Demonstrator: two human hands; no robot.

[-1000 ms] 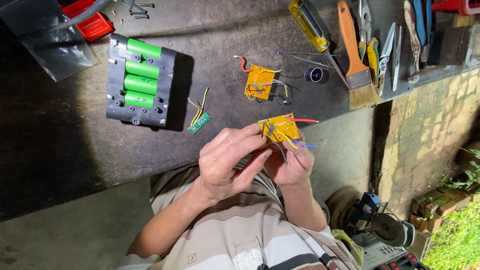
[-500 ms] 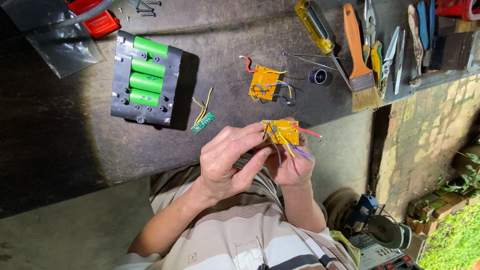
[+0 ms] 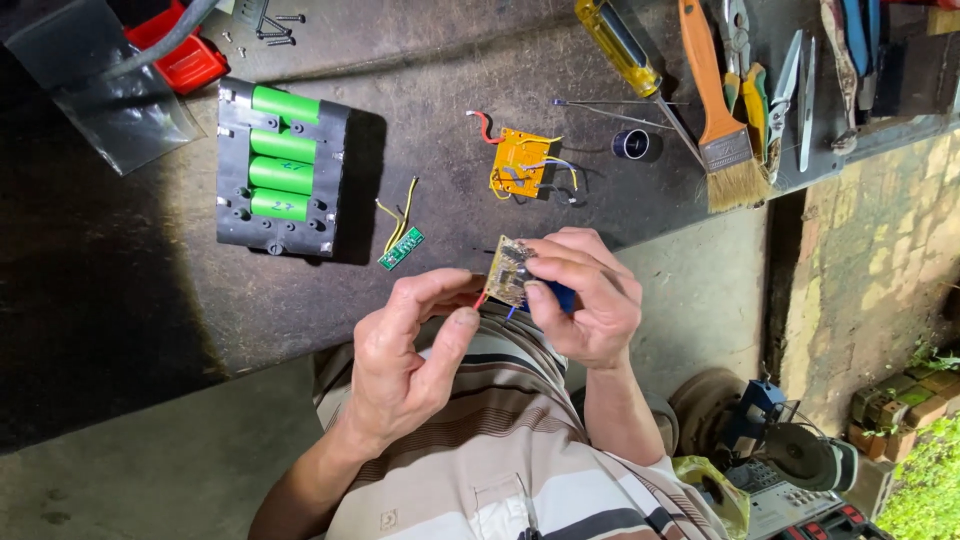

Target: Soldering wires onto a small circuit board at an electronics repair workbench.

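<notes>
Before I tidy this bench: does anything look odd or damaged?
The black battery holder has only three green cells, and other slots sit bare. The orange board and small green board lie loose, wires dangling unconnected.
</notes>
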